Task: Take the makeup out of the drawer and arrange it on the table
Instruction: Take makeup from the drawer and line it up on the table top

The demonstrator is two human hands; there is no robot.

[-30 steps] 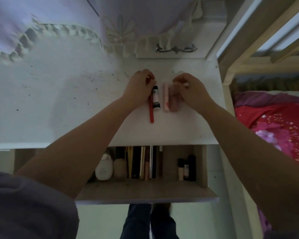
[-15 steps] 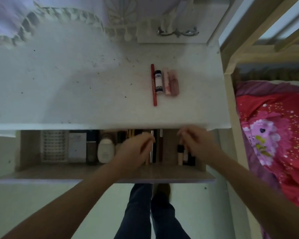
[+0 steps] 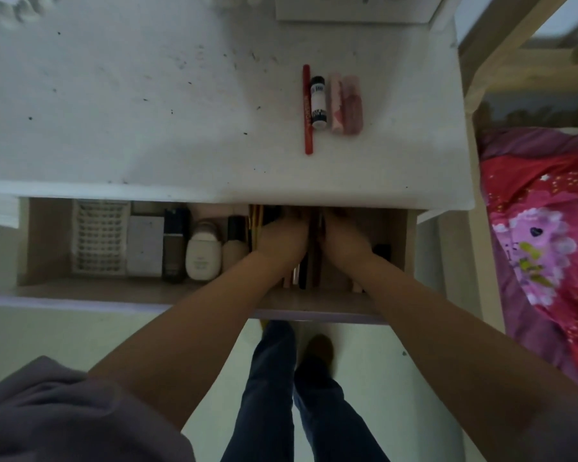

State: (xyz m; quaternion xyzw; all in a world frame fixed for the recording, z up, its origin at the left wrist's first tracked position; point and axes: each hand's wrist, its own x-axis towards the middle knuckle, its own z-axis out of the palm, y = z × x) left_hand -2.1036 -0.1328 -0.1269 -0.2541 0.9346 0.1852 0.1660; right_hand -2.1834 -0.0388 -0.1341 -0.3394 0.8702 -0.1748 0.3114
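On the white table (image 3: 147, 128) lie side by side a red pencil (image 3: 307, 108), a small white tube with a black cap (image 3: 318, 102) and two pink lipstick tubes (image 3: 346, 103). Below, the drawer (image 3: 44, 248) stands open. Both hands reach deep into its middle, over a row of pencils and slim tubes (image 3: 302, 271). My left hand (image 3: 282, 240) and my right hand (image 3: 342, 240) lie close together, their fingers hidden under the table's edge. A white bottle (image 3: 203, 256), a dark bottle (image 3: 175, 243) and a beige bottle (image 3: 236, 251) lie left of my hands.
A white lattice basket (image 3: 99, 240) and a white box (image 3: 145, 245) fill the drawer's left part. A bed with a red and pink blanket (image 3: 544, 228) stands right of the table, behind a wooden frame (image 3: 501, 38). My legs (image 3: 281, 378) stand below the drawer.
Both hands left the items on the table, dropped to the drawer and have now pushed deeper into its middle. The view tilted down.
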